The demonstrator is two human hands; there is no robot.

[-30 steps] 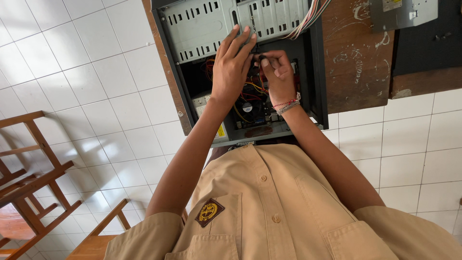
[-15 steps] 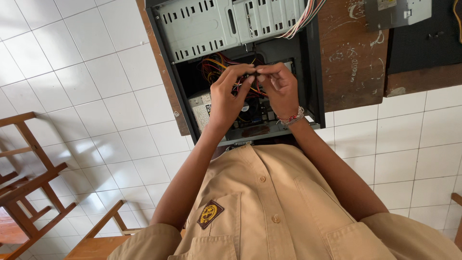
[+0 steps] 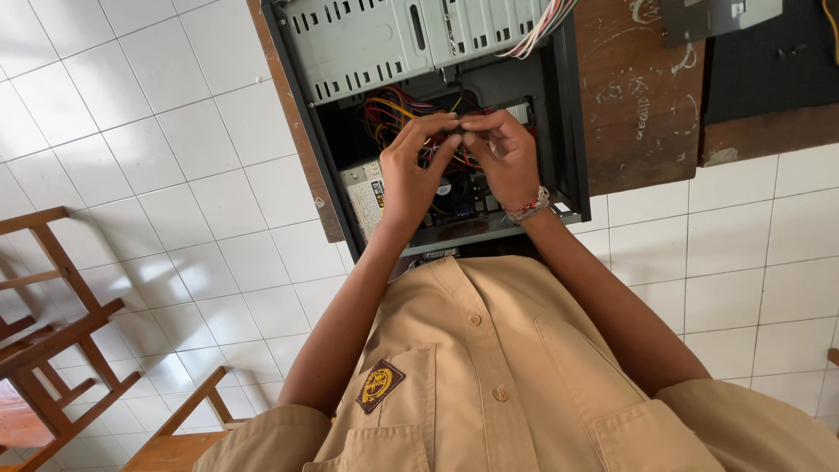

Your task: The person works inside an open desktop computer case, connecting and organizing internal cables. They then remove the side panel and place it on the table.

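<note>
Fingertips of both hands meet over the middle of an open computer case (image 3: 559,105), pinching a small dark connector (image 3: 458,133) between them. The left hand (image 3: 411,179) comes in from the left, thumb and forefinger curled and closed on the connector's near end. The right hand (image 3: 507,162) comes in from the right, its fingers bent and pressed on the same piece; a beaded bracelet (image 3: 528,208) circles that wrist. Whether the piece is one plug or two halves cannot be told.

The connector lies directly between the two sets of fingertips, its long axis running roughly left to right, and both hands are equally close to it. A bundle of red, yellow and black wires (image 3: 393,114) trails from it up and to the left, toward the grey drive cage (image 3: 376,44). Below the hands sit the board and a fan, partly hidden.

The case lies on a brown wooden table (image 3: 638,96) over a white tiled floor (image 3: 149,175). A khaki shirt (image 3: 489,376) fills the foreground.

Half a second earlier the hands were already joined at the same spot; a second earlier they were apart, the left laid flat on the cage.
</note>
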